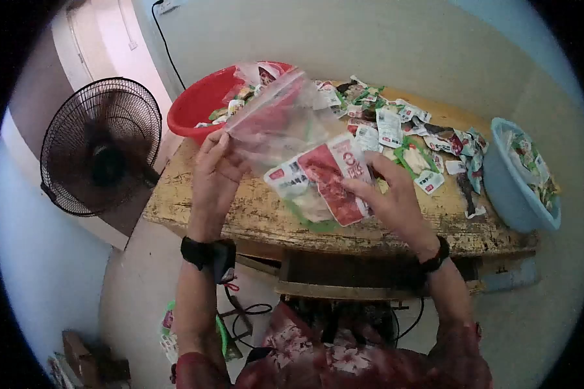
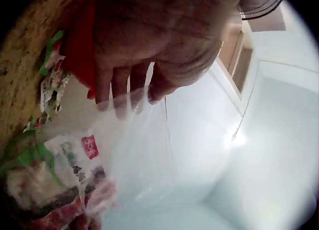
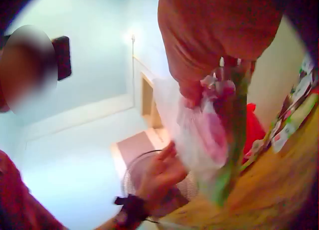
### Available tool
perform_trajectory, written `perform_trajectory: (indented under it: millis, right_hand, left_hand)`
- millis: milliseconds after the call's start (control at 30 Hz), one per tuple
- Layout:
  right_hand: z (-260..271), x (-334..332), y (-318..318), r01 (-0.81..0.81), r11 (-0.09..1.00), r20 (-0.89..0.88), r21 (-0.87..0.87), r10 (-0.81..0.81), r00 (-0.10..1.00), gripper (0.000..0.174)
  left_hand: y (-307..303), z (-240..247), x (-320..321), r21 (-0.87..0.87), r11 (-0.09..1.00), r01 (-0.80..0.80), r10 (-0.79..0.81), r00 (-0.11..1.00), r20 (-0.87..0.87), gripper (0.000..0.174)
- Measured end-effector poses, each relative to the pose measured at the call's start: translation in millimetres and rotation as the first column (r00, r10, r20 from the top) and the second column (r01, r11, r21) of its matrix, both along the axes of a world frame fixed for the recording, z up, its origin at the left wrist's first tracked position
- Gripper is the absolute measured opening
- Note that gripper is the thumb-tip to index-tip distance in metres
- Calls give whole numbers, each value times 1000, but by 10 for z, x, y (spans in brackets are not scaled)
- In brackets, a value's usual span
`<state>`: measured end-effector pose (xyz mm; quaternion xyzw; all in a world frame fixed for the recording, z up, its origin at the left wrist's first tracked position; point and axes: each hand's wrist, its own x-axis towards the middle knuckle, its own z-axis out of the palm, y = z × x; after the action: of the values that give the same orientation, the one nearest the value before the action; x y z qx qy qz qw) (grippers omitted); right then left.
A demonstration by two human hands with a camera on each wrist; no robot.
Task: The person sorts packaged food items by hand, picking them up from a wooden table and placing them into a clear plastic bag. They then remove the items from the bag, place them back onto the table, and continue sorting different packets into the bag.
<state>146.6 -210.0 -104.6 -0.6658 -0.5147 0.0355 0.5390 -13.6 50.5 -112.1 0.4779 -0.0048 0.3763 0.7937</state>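
Note:
A clear zip-top plastic bag (image 1: 272,129) is held up over the table's front. My left hand (image 1: 217,159) pinches the edge near its zip strip; in the left wrist view the thumb and fingertips of that hand (image 2: 149,50) meet at the thin plastic. My right hand (image 1: 392,194) grips a red-and-white food packet (image 1: 334,175), thumb across its printed face. Pale contents with a green edge (image 1: 311,211) show just below that packet. I cannot tell whether the gripped packet is inside the bag. From the right wrist view, my right hand (image 3: 219,35) hides part of the packet.
A red basin (image 1: 188,107) with packets stands at the back left. Loose packets (image 1: 389,126) spread over the worn yellow table (image 1: 207,194). A blue basin (image 1: 512,188) with more packets sits on the right. A fan (image 1: 100,146) stands left; a drawer (image 1: 344,269) is below.

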Motion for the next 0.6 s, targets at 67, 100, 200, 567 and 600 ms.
perform_trajectory:
  millis: [67, 100, 200, 567, 600]
  right_hand:
    - [-97, 15, 32, 77, 997, 123, 15, -78, 989, 35]
    - [-39, -4, 56, 60, 996, 171, 58, -70, 983, 34]
    - [-9, -72, 16, -36, 999, 11, 12, 36, 999, 32]
    - [-425, 284, 120, -155, 987, -384, 36, 157, 910, 34]
    - [-406, 282, 105, -139, 990, -343, 13, 135, 930, 35]
  left_hand:
    - [54, -110, -26, -18, 999, 29, -29, 1000, -8, 18]
    - [79, -70, 1, -17, 1000, 8, -7, 999, 41, 17]
    - [-7, -100, -14, -79, 993, -89, 97, 990, 102, 15]
    - [-602, 278, -111, 406, 867, -289, 299, 953, 40, 14]
    - [-625, 283, -92, 422, 858, -292, 304, 952, 41, 15]
